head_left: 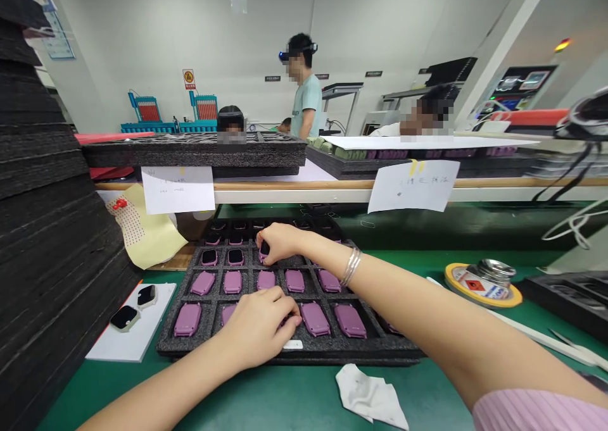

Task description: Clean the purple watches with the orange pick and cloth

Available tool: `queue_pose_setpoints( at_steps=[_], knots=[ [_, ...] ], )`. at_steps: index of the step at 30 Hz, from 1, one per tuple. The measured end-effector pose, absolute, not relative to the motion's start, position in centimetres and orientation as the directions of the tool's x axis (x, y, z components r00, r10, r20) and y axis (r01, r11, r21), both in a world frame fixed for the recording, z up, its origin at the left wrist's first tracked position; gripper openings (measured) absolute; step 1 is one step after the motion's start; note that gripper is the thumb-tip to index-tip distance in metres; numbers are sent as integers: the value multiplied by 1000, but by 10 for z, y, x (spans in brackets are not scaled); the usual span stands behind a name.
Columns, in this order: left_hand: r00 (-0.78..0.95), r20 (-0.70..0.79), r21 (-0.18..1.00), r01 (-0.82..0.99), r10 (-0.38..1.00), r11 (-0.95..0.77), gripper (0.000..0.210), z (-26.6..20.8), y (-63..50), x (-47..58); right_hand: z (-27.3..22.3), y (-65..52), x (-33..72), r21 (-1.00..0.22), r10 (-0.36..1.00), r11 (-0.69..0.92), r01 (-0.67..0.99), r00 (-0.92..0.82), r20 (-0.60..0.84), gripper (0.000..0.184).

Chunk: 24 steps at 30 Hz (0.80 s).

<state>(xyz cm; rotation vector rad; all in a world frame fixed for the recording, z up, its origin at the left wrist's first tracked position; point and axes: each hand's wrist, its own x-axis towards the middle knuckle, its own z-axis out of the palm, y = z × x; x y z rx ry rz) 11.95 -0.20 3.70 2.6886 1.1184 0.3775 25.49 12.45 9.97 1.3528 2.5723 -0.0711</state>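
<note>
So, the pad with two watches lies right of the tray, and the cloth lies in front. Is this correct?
The side is wrong: the head view shows the pad with two watches left of the tray. The cloth does lie in front.

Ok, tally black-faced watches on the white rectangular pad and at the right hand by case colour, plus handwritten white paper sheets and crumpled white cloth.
Pale watches: 2
Purple watch at the right hand: 1
Handwritten sheets: 2
Crumpled cloth: 1
Total: 6
</note>
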Motion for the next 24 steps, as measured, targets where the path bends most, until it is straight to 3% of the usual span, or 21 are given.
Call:
queue_pose_setpoints(
  at_steps=[5, 10, 19, 24],
  knots=[
    [684, 153, 278, 663, 713, -696, 25, 38, -2, 122, 118, 126, 314, 111, 838, 515, 850, -472, -274, 33],
    [678, 144, 286, 668, 720, -687, 25, 38, -1, 124, 101, 121, 352, 110, 833, 476, 873, -407, -376, 33],
    [681, 141, 292, 665, 719, -687, 24, 39, -4, 121, 102, 113, 381, 103, 897, 392, 914, -354, -264, 36],
    [677, 131, 297, 670, 724, -680, 25, 39, -2, 122, 103, 114, 408, 121, 900, 331, 936, -275, -338, 30]
  ],
)
